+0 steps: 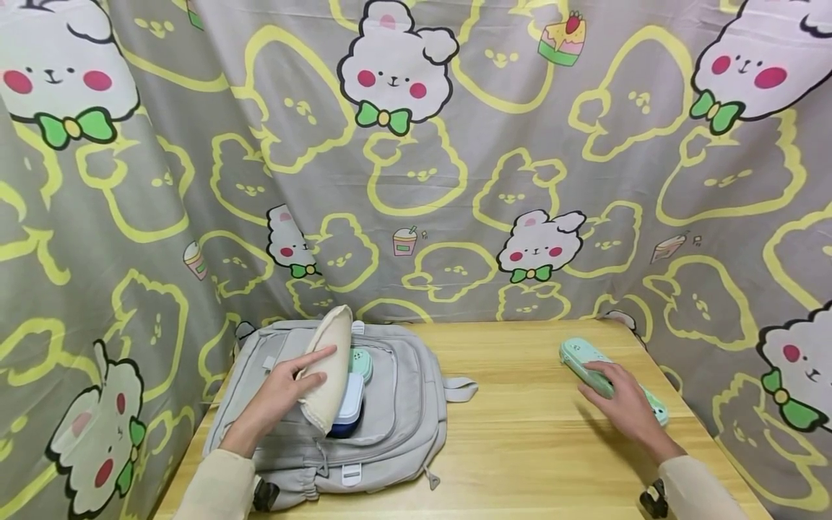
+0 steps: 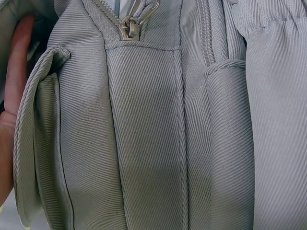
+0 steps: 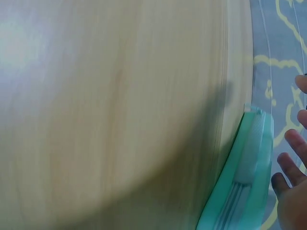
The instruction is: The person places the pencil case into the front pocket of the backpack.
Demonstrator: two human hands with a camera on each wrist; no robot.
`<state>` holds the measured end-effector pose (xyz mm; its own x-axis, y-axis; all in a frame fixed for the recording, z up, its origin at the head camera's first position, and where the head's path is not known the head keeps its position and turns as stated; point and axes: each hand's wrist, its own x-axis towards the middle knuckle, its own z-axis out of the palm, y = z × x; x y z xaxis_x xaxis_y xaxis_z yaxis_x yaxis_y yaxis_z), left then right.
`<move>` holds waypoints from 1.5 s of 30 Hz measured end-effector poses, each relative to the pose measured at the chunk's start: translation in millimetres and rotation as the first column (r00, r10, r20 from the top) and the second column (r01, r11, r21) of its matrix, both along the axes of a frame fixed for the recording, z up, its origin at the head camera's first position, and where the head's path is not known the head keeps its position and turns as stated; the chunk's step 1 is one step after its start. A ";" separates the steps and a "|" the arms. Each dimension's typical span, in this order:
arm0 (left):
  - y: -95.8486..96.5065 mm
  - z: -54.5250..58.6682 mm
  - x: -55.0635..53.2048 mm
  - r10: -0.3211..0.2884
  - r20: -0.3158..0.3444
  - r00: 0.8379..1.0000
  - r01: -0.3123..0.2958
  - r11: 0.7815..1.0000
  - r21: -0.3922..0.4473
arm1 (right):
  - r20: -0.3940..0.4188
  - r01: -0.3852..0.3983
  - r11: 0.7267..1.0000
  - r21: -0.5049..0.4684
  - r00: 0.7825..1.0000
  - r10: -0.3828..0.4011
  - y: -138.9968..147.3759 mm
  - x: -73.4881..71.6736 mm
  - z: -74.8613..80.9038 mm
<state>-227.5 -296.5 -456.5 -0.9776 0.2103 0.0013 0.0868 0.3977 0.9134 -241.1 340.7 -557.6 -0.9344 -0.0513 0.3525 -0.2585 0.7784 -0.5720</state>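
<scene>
A grey backpack (image 1: 403,383) lies on the left of the table with its front pocket unzipped. My left hand (image 1: 282,390) grips the pocket's cream-lined flap (image 1: 334,361) and holds it raised. Inside the opening show a mint-green case (image 1: 360,363), a light blue box (image 1: 349,401) and something dark blue under it, partly hidden by the flap. At the right, my right hand (image 1: 620,404) is over a long mint-green pencil case (image 1: 581,354) on the table. In the right wrist view its fingers (image 3: 290,167) look extended and spread beside the case's zipper side.
The wooden table (image 1: 507,433) runs back to a patterned grey curtain (image 1: 429,180), which also hangs along both sides. A strap loop (image 1: 460,388) sticks out from the backpack's right side. A metal zipper pull (image 2: 130,28) shows in the left wrist view.
</scene>
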 end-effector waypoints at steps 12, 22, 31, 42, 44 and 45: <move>-0.9 -0.2 0.4 -0.002 -0.019 1.000 0.002 1.000 0.000 | -0.033 0.055 0.998 0.026 0.998 -0.055 32.4 1.4 -5.2; -0.2 0.3 0.9 0.000 -0.005 1.000 0.000 1.000 -0.016 | -0.014 0.106 0.992 0.063 0.994 -0.106 51.4 4.2 -17.3; -0.9 -1.1 0.2 -0.001 -0.008 1.000 0.000 1.000 -0.023 | 0.028 0.137 0.985 0.103 0.990 -0.141 59.3 5.1 -23.8; -0.8 -1.3 0.3 0.002 -0.013 1.000 -0.002 1.000 -0.026 | 0.157 0.127 0.988 0.090 0.978 -0.140 61.6 8.6 -24.0; -0.9 -1.3 0.3 0.000 -0.015 1.000 -0.001 1.000 -0.020 | 0.168 0.129 0.987 0.094 0.975 -0.143 62.0 9.1 -24.0; -1.0 -1.3 0.3 0.000 -0.016 1.000 0.000 1.000 -0.018 | 0.175 0.127 0.987 0.096 0.974 -0.143 62.3 9.3 -23.9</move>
